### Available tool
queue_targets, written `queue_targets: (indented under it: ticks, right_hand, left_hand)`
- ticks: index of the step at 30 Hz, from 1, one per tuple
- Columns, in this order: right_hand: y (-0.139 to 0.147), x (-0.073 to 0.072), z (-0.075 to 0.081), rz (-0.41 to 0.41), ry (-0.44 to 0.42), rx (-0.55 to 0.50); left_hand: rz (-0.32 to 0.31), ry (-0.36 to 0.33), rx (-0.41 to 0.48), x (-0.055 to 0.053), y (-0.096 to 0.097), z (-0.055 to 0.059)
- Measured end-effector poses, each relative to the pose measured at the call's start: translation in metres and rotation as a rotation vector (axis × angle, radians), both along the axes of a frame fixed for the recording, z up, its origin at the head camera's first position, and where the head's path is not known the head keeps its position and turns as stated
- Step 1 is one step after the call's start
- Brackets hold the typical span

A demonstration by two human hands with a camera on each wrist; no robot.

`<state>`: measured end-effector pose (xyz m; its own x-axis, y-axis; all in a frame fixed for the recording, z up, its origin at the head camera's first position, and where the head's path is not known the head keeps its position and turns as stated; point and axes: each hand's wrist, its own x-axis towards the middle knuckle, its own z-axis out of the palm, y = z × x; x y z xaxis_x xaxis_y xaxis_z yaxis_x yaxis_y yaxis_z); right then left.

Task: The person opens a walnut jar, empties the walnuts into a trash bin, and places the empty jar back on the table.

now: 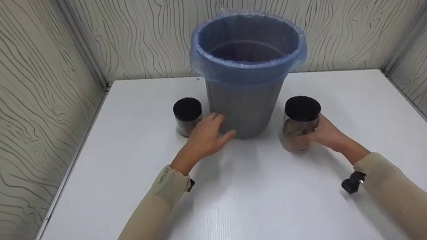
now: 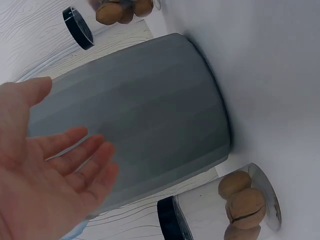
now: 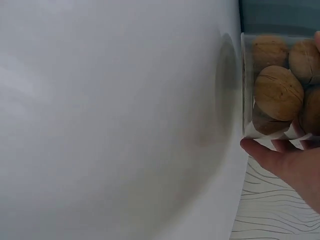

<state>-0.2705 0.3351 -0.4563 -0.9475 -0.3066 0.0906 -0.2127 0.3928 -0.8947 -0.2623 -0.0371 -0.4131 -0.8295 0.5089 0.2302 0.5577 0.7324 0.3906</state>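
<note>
My right hand grips a clear jar of walnuts with a black lid, to the right of the grey bin. In the right wrist view walnuts show through its wall, and its base seems slightly off the table. My left hand hovers before the bin's lower left side, its fingers loosely extended and nothing held. Just behind its fingers stands a second black-lidded jar, partly hidden in the head view. In the left wrist view this jar stands upright, with a few walnuts at its bottom.
A blue plastic bag lines the bin and folds over its rim. The bin stands toward the back of the white table. Panels with a wood-grain pattern enclose the table at the back and both sides.
</note>
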Motion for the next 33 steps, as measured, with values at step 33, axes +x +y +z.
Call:
queue_targets:
  ticks: [33]
  right_hand:
    - [-0.053, 0.032, 0.016, 0.189, 0.056, 0.104]
  left_hand:
    - [-0.142, 0.009, 0.082, 0.009, 0.034, -0.002]
